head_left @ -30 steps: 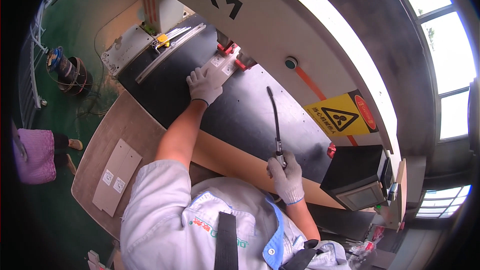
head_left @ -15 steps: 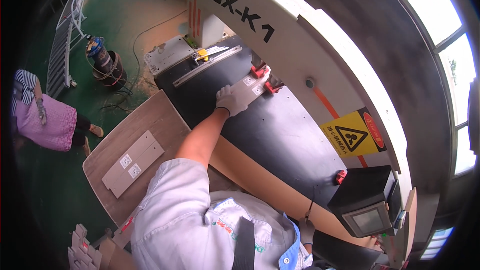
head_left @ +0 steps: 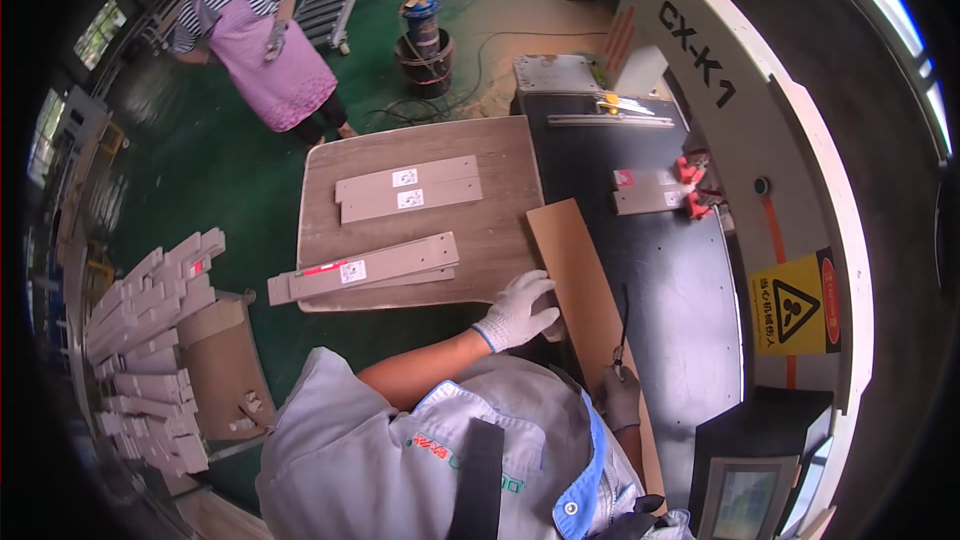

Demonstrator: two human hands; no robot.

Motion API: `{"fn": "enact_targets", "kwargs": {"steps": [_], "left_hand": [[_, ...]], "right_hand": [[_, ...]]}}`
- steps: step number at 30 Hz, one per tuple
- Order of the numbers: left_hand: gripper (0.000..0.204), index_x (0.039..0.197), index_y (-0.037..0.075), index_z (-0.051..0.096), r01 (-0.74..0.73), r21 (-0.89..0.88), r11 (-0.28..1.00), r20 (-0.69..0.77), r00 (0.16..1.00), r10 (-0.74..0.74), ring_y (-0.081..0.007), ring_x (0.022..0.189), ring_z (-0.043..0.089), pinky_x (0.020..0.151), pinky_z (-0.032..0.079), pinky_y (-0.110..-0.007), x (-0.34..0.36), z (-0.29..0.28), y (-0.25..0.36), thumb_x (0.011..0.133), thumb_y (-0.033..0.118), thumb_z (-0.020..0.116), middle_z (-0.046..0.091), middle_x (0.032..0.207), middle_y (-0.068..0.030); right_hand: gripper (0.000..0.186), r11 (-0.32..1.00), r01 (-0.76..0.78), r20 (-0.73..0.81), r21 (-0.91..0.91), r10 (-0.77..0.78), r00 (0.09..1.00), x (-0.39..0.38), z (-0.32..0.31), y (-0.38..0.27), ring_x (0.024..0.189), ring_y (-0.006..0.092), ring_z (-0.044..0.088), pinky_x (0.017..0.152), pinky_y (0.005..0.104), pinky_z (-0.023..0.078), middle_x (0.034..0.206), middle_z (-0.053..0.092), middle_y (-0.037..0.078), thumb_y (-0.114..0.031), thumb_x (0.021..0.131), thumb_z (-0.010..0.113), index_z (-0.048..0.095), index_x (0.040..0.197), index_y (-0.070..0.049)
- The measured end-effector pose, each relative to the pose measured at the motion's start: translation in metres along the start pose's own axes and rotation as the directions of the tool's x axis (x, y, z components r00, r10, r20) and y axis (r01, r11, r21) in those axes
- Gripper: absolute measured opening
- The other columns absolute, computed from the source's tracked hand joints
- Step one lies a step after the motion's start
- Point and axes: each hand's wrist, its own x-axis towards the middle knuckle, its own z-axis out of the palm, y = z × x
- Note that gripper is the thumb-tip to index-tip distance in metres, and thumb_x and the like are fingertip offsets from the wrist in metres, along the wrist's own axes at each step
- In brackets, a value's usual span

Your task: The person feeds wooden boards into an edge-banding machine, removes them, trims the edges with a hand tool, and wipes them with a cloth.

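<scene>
My left hand [head_left: 520, 312], in a white glove, is over the near edge of the wooden side table, beside a long tan board [head_left: 590, 290]. Its fingers are apart and I see nothing in them. My right hand [head_left: 621, 400], also gloved, is closed around a thin black rod-like tool [head_left: 622, 335] pointing away from me; its exact kind is unclear. Farther off, two short labelled planks [head_left: 650, 192] lie side by side on the black machine bed [head_left: 650, 270], their right ends at red clamps [head_left: 692, 185].
More labelled planks [head_left: 410, 190] and a stack with a red strip [head_left: 375, 268] lie on the side table [head_left: 500, 155]. Piled planks [head_left: 150, 350] stand at left. A screen box [head_left: 750, 490] and white machine arch [head_left: 800, 170] bound the right. A person [head_left: 262, 50] stands beyond the table.
My left hand has left the planks at the clamps and come back to the near table edge. My view has turned left. The right hand still holds the tool.
</scene>
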Motion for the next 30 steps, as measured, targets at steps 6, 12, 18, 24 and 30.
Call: {"fn": "enact_targets", "kwargs": {"steps": [6,12,18,24,30], "left_hand": [[0.054,0.136,0.000,0.071,0.275,0.123,0.954,-0.100,0.959,-0.264,-0.0409,0.136,0.065,0.117,0.052,-0.049,-0.159,-0.074,-0.025,0.097,0.037,0.076,0.068,0.145,-0.0212],[0.056,0.138,0.000,0.072,0.412,0.078,0.908,-0.155,0.905,-0.397,-0.0426,0.133,0.066,0.116,0.053,-0.049,-0.218,-0.072,-0.038,0.098,0.040,0.075,0.070,0.141,-0.0233],[0.062,0.145,0.003,0.067,0.274,0.184,0.944,-0.145,0.958,-0.249,-0.0426,0.142,0.059,0.121,0.048,-0.052,-0.194,-0.102,-0.050,0.099,0.043,0.076,0.063,0.152,-0.0229],[0.078,0.153,0.006,0.059,0.284,0.575,0.767,-0.251,0.954,-0.166,-0.0465,0.148,0.050,0.126,0.039,-0.059,-0.150,-0.196,-0.117,0.090,0.044,0.083,0.054,0.159,-0.0248],[0.081,0.148,0.006,0.056,0.329,0.722,0.609,-0.098,0.920,-0.380,-0.0422,0.140,0.059,0.121,0.042,-0.057,-0.142,-0.276,-0.152,0.081,0.038,0.088,0.063,0.147,-0.0218]], "right_hand": [[0.023,0.990,0.093,0.059,0.110,-0.100,0.993,0.069,0.010,0.014,0.055,0.0182,0.065,0.049,0.0322,0.050,0.073,0.066,0.005,-0.029,0.104,0.071,0.065,0.096,-0.009],[0.026,0.923,-0.071,0.055,0.378,0.055,0.997,0.101,0.026,0.006,0.055,0.0238,0.068,0.043,0.0375,0.049,0.074,0.067,0.005,-0.036,0.104,0.072,0.066,0.096,-0.012],[0.026,0.917,-0.054,0.159,0.396,-0.010,0.987,0.135,0.007,0.045,0.063,0.0251,0.069,0.047,0.0391,0.052,0.077,0.069,0.006,-0.040,0.107,0.070,0.069,0.109,-0.014],[0.033,0.896,-0.010,0.057,0.444,-0.017,0.998,0.155,0.009,0.072,0.056,0.0231,0.062,0.044,0.0386,0.047,0.076,0.068,0.005,-0.046,0.110,0.066,0.072,0.110,-0.013],[0.047,0.869,-0.070,0.099,0.490,0.025,0.995,0.082,0.047,0.008,0.055,0.0228,0.057,0.046,0.0379,0.048,0.079,0.069,0.006,-0.056,0.112,0.060,0.075,0.110,-0.011]]}}
